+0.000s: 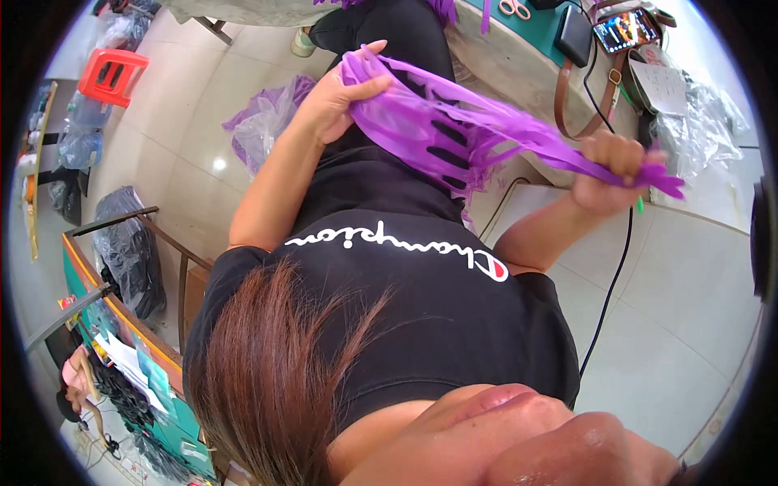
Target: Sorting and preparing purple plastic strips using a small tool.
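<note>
A length of thin, glossy purple ribbon-like strips (413, 134) stretches across my lap between my two hands. My left hand (336, 101) grips its wider, spread end, the thumb lying over the material. Dark gaps show between the strips in the middle, where my black trousers lie behind. My right hand (612, 166) is closed in a fist around the gathered narrow end, and loose tips stick out beyond the fingers. Several strands hang slack near the centre, partly smeared by motion.
Purple material in clear plastic (271, 121) lies on the tiled floor to my left, a red stool (113, 77) farther off. The table holds a green mat (531, 36), scissors (515, 9), a phone (628, 31) and a black case (574, 36). A black cable (612, 300) trails at right. Another person (79, 377) sits at lower left.
</note>
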The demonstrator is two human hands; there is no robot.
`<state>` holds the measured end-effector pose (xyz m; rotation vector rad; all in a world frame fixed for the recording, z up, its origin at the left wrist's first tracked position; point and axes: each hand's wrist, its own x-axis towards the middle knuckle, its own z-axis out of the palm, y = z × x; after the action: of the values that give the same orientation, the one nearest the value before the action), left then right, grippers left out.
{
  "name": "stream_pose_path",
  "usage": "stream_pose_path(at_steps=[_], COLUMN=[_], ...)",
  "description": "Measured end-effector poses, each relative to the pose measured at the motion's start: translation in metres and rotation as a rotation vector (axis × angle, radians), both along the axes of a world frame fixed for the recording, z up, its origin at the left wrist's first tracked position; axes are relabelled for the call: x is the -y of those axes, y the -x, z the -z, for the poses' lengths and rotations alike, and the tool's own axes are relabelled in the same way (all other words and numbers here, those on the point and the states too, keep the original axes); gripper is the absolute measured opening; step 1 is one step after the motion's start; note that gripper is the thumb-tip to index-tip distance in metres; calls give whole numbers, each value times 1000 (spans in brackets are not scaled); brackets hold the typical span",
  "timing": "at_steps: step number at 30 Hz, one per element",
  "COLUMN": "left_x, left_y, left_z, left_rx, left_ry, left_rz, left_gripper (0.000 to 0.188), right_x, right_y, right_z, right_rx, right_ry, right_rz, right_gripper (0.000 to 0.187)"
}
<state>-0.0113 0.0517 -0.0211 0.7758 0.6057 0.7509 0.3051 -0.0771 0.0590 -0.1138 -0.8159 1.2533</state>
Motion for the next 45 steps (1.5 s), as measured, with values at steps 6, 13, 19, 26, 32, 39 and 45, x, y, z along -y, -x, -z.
stream_pose_path(at_steps=[6,13,19,26,32,39,45], left_x=[25,41,44,44,44,38,37], left_y=[-22,-20,-19,-21,-21,-11,-9], left_z=[-27,-39,-37,-39,-38,-41,-42], left_rx=[68,-81,-41,-56,-71,6,71], left_ry=[-55,-383,-356,-393,-441,-136,40], left_rz=[98,83,20,-2,-5,368,758], left_gripper=[95,107,105,104,104,84,24], right_x=[-14,-29,-27,-25,-23,-51,-85], right_y=[31,109,115,116,118,80,20], right_z=[14,59,67,65,59,58,62], right_rx=[267,132,205,318,677,824,223], right_ry=[95,316,434,501,389,639,779], right_rz=[204,-426,-316,-203,17,647,479], right_gripper=[57,61,57,56,57,48,50])
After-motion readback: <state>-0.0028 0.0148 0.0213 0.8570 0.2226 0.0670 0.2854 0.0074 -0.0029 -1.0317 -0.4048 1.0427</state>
